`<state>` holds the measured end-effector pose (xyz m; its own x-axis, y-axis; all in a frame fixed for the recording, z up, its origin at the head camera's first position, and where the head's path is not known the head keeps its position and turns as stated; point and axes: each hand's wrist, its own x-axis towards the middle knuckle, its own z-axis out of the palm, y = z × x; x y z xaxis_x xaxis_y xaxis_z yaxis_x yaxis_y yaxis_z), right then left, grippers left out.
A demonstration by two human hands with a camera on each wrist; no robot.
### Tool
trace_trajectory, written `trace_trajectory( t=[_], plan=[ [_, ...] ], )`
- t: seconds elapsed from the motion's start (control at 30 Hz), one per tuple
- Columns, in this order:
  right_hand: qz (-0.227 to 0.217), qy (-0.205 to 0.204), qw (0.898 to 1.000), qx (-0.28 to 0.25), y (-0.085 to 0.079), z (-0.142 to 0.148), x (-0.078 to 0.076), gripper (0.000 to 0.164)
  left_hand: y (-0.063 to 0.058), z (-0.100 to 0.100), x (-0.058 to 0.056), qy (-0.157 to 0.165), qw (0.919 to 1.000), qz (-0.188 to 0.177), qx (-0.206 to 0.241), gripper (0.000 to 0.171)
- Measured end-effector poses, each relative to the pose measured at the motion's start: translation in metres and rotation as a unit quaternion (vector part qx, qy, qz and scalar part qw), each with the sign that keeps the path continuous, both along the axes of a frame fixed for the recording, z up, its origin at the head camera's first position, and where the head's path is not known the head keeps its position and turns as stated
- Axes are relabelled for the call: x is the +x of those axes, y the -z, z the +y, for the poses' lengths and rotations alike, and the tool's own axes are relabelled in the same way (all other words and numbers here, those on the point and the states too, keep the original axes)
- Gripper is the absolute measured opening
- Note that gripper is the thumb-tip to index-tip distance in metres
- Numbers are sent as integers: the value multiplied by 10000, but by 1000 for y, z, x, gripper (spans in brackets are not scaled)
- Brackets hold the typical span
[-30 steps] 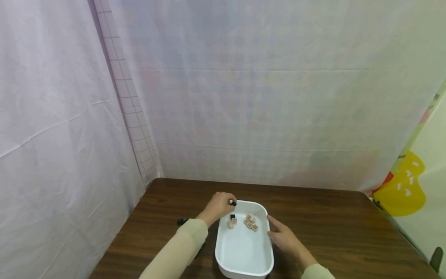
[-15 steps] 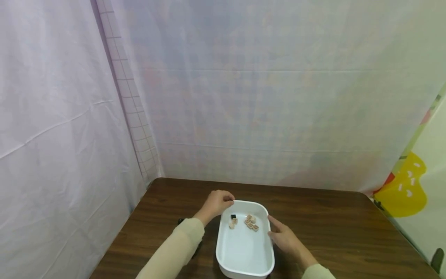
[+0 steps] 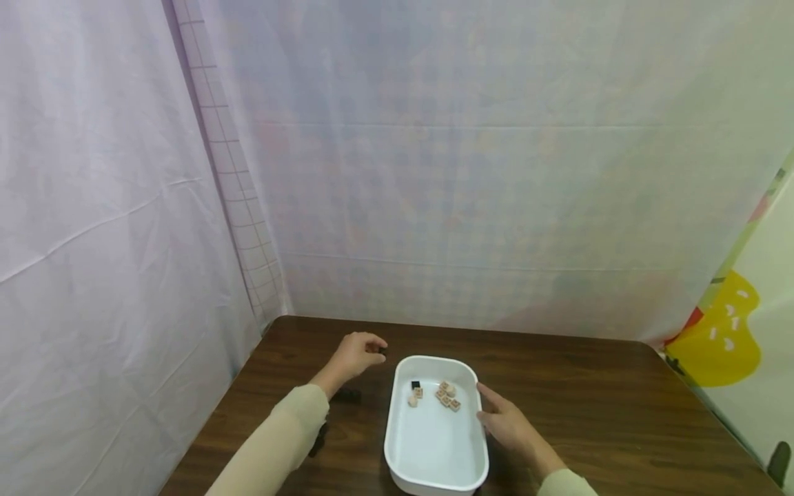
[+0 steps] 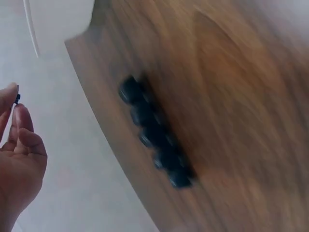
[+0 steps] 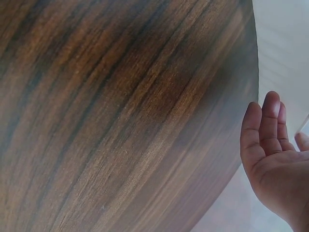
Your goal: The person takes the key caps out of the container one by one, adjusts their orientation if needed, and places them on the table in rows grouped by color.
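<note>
In the head view my left hand [image 3: 352,357] is over the table left of the white tray, pinching a small black block [image 3: 382,351] between thumb and fingertips. The left wrist view shows that black block [image 4: 18,96] edge-on at the fingertips. Below it on the wood lies a row of black blocks [image 4: 154,133] set end to end. My right hand [image 3: 507,424] rests against the right side of the tray [image 3: 434,458], fingers extended along the rim. Inside the tray are one black block [image 3: 415,385] and several pale wooden pieces [image 3: 446,397] with dark marks.
Two dark rows lie left of the tray: one black row [image 3: 346,395] by the left wrist, another black row [image 3: 318,441] nearer the front. The brown table [image 3: 577,399] ends at the back against a pale curtain [image 3: 465,207].
My left hand has moved left, away from the tray's far left corner, with the black block still pinched. The black rows under the forearm show more. My right hand stays at the tray.
</note>
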<state>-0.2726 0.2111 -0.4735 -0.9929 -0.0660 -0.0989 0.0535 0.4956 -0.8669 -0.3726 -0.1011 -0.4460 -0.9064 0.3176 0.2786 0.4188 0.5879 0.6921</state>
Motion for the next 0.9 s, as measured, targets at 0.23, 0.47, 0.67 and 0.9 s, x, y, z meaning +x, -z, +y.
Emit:
trace_trajectory(
  t=[0.23,0.47,0.67,0.9],
  plan=[
    [145,169,9998,-7,-2,-4,4,59,7,-40,7,-334,9979,-509,231,24],
    [-76,161,9998,-21,-1,-4,1,60,17,-83,15,-706,9958,-565,111,22],
    [-164,200,9996,-63,-1,-5,1,61,29,-113,21,-979,9929,-642,-204,19],
    [-222,201,9995,-101,1,-4,-1,61,40,-132,25,-910,9895,-603,-943,18]
  ],
)
